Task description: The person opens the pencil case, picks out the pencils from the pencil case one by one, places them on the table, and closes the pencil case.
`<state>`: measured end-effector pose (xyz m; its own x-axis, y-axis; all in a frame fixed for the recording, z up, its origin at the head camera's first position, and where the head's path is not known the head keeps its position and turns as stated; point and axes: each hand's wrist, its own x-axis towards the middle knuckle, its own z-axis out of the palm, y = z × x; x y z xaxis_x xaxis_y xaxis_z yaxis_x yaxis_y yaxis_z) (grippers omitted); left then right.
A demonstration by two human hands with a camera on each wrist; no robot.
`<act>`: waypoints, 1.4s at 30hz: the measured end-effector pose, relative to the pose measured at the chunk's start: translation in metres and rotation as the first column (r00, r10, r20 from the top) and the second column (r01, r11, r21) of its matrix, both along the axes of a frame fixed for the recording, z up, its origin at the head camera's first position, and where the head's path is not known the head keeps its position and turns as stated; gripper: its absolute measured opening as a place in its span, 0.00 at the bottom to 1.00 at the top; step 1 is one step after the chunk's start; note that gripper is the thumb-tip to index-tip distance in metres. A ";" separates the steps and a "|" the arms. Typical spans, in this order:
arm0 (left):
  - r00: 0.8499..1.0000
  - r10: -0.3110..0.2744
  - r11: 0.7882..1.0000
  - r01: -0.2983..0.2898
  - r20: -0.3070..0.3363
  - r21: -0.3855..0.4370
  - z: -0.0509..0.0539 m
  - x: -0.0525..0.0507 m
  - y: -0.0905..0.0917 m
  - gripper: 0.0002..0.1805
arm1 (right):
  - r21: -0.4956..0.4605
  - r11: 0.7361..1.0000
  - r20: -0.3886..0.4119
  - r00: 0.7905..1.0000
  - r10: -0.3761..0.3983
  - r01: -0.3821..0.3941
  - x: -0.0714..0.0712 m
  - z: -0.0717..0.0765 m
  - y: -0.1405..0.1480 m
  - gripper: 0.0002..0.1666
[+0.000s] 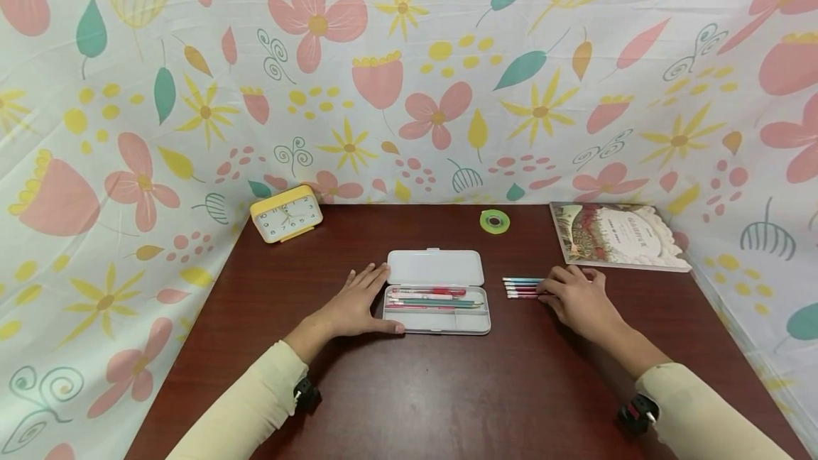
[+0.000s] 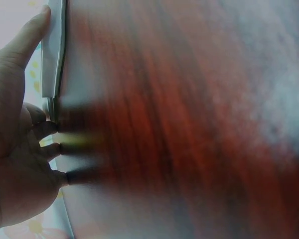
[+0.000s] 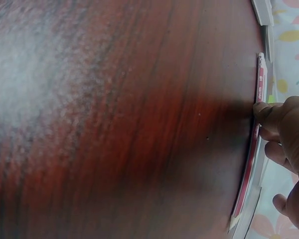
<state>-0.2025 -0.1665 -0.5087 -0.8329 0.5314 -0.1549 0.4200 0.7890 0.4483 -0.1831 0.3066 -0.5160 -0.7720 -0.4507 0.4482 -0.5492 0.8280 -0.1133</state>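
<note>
A white pencil case [image 1: 441, 326] lies with its lid [image 1: 434, 267] folded back, holding several pens and pencils in its rear compartment. My left hand [image 1: 353, 306] steadies the case at its left end, thumb along the front edge and fingers spread by the left side. To the right, several pencils [image 1: 520, 288] lie side by side on the table, white ends toward the case. The right hand [image 1: 578, 302] curls over them; its thumb [image 3: 262, 113] presses the near side of a red pencil [image 3: 251, 164]. Its fingers partly hide the pencils.
A yellow alarm clock [image 1: 287, 216] stands at the back left of the brown table [image 1: 434, 396]. A roll of green tape [image 1: 495, 221] lies behind the case. At the back right, beyond the right hand, lies a book [image 1: 620, 236]. Floral cloth [image 1: 409, 77] hangs around the table.
</note>
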 end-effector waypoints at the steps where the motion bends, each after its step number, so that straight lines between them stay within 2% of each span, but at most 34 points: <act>1: 1.000 0.001 1.000 -0.001 0.001 -0.001 0.000 0.000 0.000 0.71 | 0.001 1.000 0.003 1.000 -0.001 0.001 0.000 0.000 0.000 0.12; 18: 1.000 0.004 1.000 -0.004 0.004 0.001 -0.002 0.001 -0.004 0.71 | 0.008 1.000 -0.034 0.999 0.005 -0.005 -0.004 -0.002 -0.014 0.11; 21: 1.000 0.001 1.000 -0.001 0.002 -0.002 -0.002 0.001 -0.004 0.71 | 0.020 1.000 -0.004 1.000 0.003 -0.002 -0.005 0.003 -0.025 0.09; 25: 1.000 -0.003 1.000 0.003 -0.008 -0.003 -0.003 0.000 -0.003 0.71 | 0.023 1.000 0.074 0.997 0.007 -0.009 -0.005 0.008 -0.043 0.06; 30: 1.000 -0.004 1.000 0.004 -0.008 -0.008 -0.002 0.000 -0.002 0.71 | 0.012 0.998 0.128 0.990 0.056 -0.058 -0.005 0.011 -0.070 0.06; 42: 1.000 0.000 1.000 0.000 -0.009 -0.020 -0.002 0.000 -0.002 0.72 | 0.023 0.977 0.120 0.971 0.209 -0.213 -0.001 0.017 -0.122 0.10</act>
